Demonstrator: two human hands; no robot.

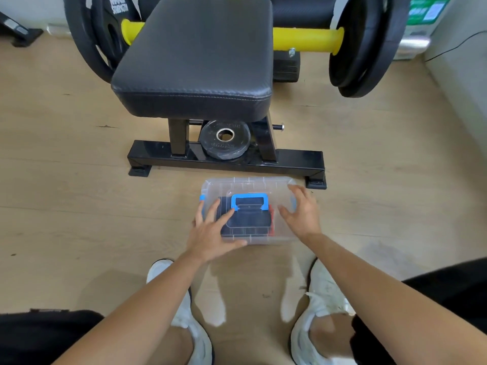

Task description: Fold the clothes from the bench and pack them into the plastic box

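A clear plastic box (253, 184) with its lid on and a blue handle (249, 200) sits on the wooden floor in front of the bench. Folded dark clothes (243, 223) and a red piece (271, 222) show through the lid. My left hand (210, 233) lies on the lid's left side with fingers spread and straight. My right hand (301, 214) rests with spread fingers at the box's right side. The black padded bench seat (195, 56) has nothing on it.
The bench's black base bar (226, 164) runs just beyond the box, with a small weight plate (224, 139) on it. A barbell with yellow grips (307, 39) and large black plates (369, 46) lies behind the bench. My white shoes (324, 306) stand close to the box.
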